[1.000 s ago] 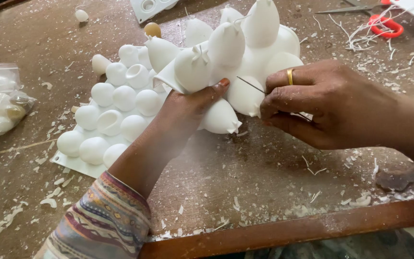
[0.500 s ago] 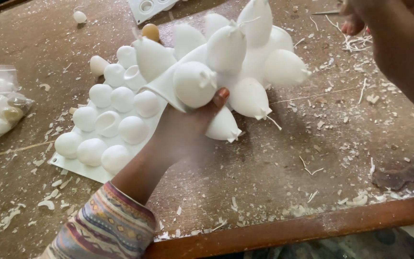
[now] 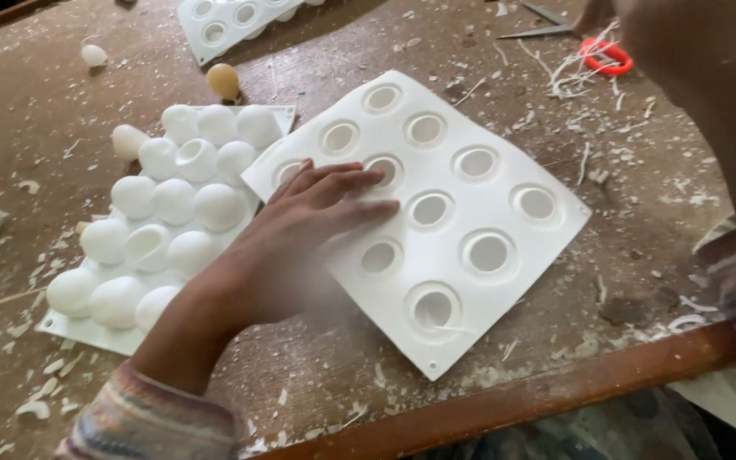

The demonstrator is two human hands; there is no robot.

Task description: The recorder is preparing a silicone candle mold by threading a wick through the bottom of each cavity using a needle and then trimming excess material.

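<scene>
Scuffed workbench [image 3: 436, 375], flecked with white shavings: left hand [image 3: 300, 230] flat, fingers spread on white mould sheet [image 3: 504, 213] (holes up); right hand's grip unclear, near scissors [image 3: 594, 47], far edge.

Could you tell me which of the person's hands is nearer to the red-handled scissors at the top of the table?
Right. The right hand reaches beside the scissors; the left hand lies flat on the white mould, far away.

You have three white moulds on the table — one flat mould [image 3: 470, 213] with eleven round holes showing, one dome-side-up mould [image 3: 142, 221], one partly cut off [image 3: 223, 21] — plus one pair of red-handled scissors [image 3: 585, 43].
</scene>
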